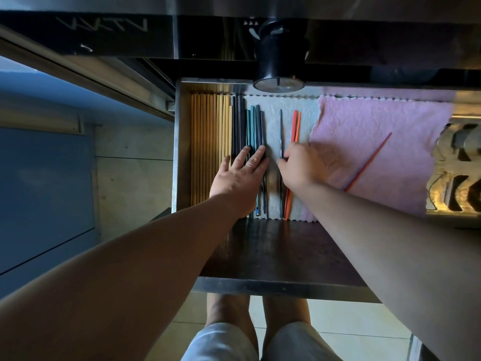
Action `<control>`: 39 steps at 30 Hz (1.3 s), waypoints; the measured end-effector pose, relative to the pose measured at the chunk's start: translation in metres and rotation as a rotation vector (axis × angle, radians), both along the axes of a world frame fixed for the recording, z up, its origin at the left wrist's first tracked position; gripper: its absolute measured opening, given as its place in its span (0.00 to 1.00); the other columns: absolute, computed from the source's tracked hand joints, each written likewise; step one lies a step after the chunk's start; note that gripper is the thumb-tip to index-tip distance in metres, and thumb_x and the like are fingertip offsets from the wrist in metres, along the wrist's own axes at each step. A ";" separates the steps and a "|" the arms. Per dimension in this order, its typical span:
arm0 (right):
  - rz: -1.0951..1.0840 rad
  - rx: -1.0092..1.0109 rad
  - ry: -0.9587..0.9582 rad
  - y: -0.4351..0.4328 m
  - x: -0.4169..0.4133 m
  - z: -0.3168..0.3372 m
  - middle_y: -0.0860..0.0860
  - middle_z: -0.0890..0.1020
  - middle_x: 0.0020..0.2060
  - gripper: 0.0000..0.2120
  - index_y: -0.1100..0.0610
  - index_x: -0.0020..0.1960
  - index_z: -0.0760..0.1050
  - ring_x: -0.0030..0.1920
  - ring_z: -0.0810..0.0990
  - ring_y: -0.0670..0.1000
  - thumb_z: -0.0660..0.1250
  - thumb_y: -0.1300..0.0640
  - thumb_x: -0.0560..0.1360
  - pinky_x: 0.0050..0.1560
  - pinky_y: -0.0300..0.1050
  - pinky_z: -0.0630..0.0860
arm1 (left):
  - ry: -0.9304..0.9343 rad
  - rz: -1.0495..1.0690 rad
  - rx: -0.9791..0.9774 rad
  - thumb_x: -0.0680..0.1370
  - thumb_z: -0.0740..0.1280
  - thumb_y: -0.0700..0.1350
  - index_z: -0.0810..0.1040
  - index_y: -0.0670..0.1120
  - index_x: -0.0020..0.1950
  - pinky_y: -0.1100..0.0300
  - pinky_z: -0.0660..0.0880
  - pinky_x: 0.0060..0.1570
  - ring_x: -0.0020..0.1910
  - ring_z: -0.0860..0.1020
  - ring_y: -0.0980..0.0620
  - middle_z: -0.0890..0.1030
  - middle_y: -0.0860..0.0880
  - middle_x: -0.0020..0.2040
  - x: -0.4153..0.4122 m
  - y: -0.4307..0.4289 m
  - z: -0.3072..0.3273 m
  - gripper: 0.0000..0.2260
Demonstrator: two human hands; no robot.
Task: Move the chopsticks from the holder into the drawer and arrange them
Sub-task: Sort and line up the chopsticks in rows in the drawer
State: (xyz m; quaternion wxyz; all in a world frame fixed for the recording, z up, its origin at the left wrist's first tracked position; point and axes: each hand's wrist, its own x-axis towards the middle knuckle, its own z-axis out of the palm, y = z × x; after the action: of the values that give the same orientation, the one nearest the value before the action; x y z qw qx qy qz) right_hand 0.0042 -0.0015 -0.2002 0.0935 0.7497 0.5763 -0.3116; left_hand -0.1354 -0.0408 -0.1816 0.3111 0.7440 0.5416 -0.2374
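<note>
The open drawer (182, 152) holds rows of chopsticks lying front to back: wooden ones (208, 142) at the left, then dark and teal ones (250, 126). My left hand (239, 175) lies flat, fingers spread, pressing on the dark and teal row. A single dark chopstick (280, 131) lies on the white cloth (270, 115), and my right hand (302, 165) pinches it near its middle. Two orange chopsticks (295, 126) lie just right of it. A lone red chopstick (369, 162) rests slanted on the pink cloth (377, 142). The black holder (279, 63) stands at the drawer's back.
The drawer's dark front section (281, 251) and steel front edge (260, 286) are nearest me. A patterned object (458, 162) sits at the right. A cabinet side (130, 165) is at the left. My legs stand on the tiled floor below.
</note>
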 end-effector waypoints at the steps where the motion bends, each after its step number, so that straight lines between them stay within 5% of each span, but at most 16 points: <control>1: 0.030 -0.007 -0.046 0.001 -0.002 -0.003 0.55 0.82 0.45 0.08 0.59 0.51 0.78 0.47 0.82 0.59 0.67 0.55 0.77 0.38 0.43 0.70 | -0.002 -0.001 -0.004 0.80 0.59 0.40 0.41 0.53 0.80 0.43 0.43 0.75 0.78 0.37 0.49 0.33 0.56 0.79 -0.001 0.000 0.000 0.35; 5: 0.014 -0.047 -0.136 0.005 -0.009 -0.007 0.56 0.83 0.44 0.06 0.60 0.51 0.79 0.46 0.83 0.59 0.67 0.60 0.76 0.37 0.43 0.72 | -0.009 -0.024 -0.013 0.80 0.57 0.39 0.39 0.54 0.80 0.43 0.42 0.75 0.78 0.36 0.50 0.33 0.57 0.79 -0.007 -0.002 0.000 0.36; 9: -0.162 -0.100 0.065 0.017 -0.015 -0.005 0.56 0.83 0.40 0.11 0.61 0.48 0.81 0.40 0.81 0.55 0.68 0.54 0.74 0.31 0.35 0.66 | -0.010 -0.017 -0.040 0.78 0.58 0.37 0.40 0.53 0.80 0.41 0.45 0.76 0.78 0.35 0.50 0.32 0.56 0.78 -0.010 -0.003 0.001 0.37; 14: -0.236 -0.163 0.141 0.014 -0.024 -0.003 0.56 0.83 0.42 0.12 0.59 0.48 0.81 0.38 0.75 0.52 0.68 0.51 0.73 0.26 0.37 0.59 | -0.019 0.020 -0.041 0.78 0.57 0.36 0.37 0.54 0.80 0.43 0.45 0.75 0.78 0.35 0.52 0.31 0.57 0.78 -0.014 -0.007 0.001 0.38; 19: -0.163 -0.173 0.124 -0.003 -0.017 0.009 0.52 0.75 0.29 0.10 0.60 0.37 0.78 0.29 0.72 0.51 0.64 0.59 0.75 0.27 0.37 0.60 | -0.024 0.006 -0.023 0.80 0.57 0.40 0.37 0.54 0.80 0.44 0.46 0.75 0.78 0.35 0.52 0.31 0.57 0.78 -0.018 -0.011 -0.002 0.36; 25: -0.166 -0.172 0.213 -0.010 -0.018 0.014 0.59 0.84 0.41 0.11 0.64 0.45 0.82 0.45 0.81 0.59 0.61 0.63 0.74 0.36 0.39 0.72 | -0.007 -0.014 -0.023 0.80 0.57 0.41 0.38 0.52 0.80 0.42 0.48 0.76 0.78 0.36 0.51 0.32 0.57 0.78 -0.016 -0.011 -0.003 0.35; 30: -0.181 -0.181 0.191 -0.011 -0.012 0.018 0.60 0.81 0.38 0.11 0.64 0.42 0.80 0.40 0.78 0.59 0.60 0.63 0.74 0.34 0.39 0.68 | 0.002 -0.023 -0.025 0.80 0.57 0.40 0.38 0.53 0.80 0.43 0.47 0.76 0.78 0.35 0.52 0.30 0.56 0.77 -0.017 -0.010 -0.002 0.36; 35: -0.186 -0.199 0.324 -0.017 -0.008 0.022 0.61 0.83 0.51 0.12 0.64 0.52 0.81 0.53 0.80 0.59 0.62 0.62 0.75 0.55 0.48 0.77 | 0.019 0.025 -0.058 0.79 0.57 0.38 0.38 0.51 0.80 0.48 0.43 0.76 0.78 0.36 0.53 0.29 0.54 0.77 -0.009 -0.010 0.002 0.36; 39: -0.305 -0.073 0.371 -0.020 0.009 0.020 0.54 0.84 0.52 0.12 0.58 0.53 0.82 0.56 0.80 0.54 0.63 0.64 0.74 0.58 0.44 0.75 | 0.002 0.089 -0.118 0.78 0.58 0.37 0.42 0.50 0.81 0.49 0.43 0.75 0.78 0.38 0.53 0.34 0.52 0.79 0.003 -0.002 0.011 0.36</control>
State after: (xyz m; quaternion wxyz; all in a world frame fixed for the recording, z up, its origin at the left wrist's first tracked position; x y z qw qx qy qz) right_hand 0.0131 -0.0212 -0.1803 -0.0349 0.7541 0.4519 -0.4753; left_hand -0.1328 -0.0431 -0.1710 0.3640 0.6993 0.5597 -0.2555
